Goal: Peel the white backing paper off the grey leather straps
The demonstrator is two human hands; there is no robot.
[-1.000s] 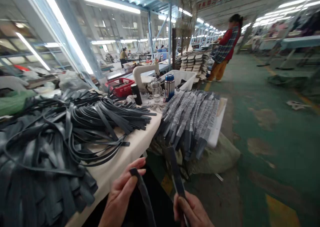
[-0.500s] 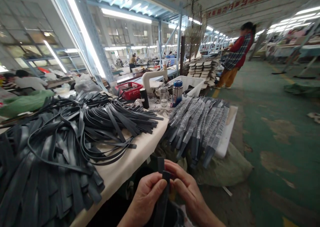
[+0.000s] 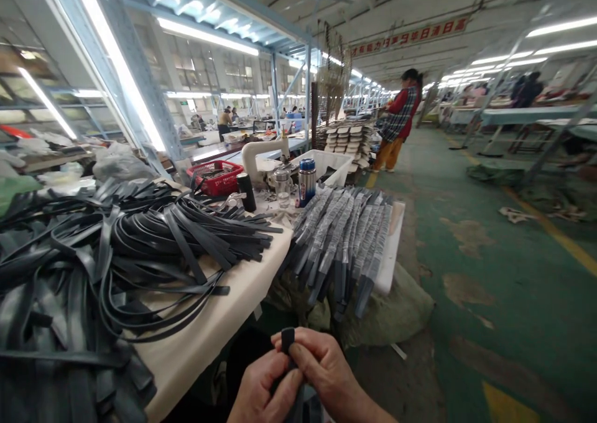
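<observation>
One dark strap (image 3: 288, 339) is gripped by both hands, low in the view, just to the right of the pale-covered table (image 3: 233, 305). Its upper end is pinched between the thumb and fingers of the right hand (image 3: 326, 367), with a short tip left showing above the thumb. Lower down, the strap is clasped by the left hand (image 3: 268, 385), whose fingertips are partly hidden. Where the strap is led beneath the hands, its outline is lost in the dark.

Across the table, a big heap of dark straps (image 3: 177, 230) is spread, several of them bent into loops. Near the hands, beyond them and to the right, a row of strips with wrinkled, silvery-grey middles (image 3: 340, 230) is laid side by side, their dark ends pointed toward the hands; a green sack (image 3: 392, 317) is seen beneath. Farther back, a red basket (image 3: 215, 177), a black cylinder (image 3: 246, 191), a glass jar (image 3: 282, 190) and a blue-and-silver flask (image 3: 306, 183) are set out, and beyond these a person in plaid (image 3: 401, 118) is seen standing
</observation>
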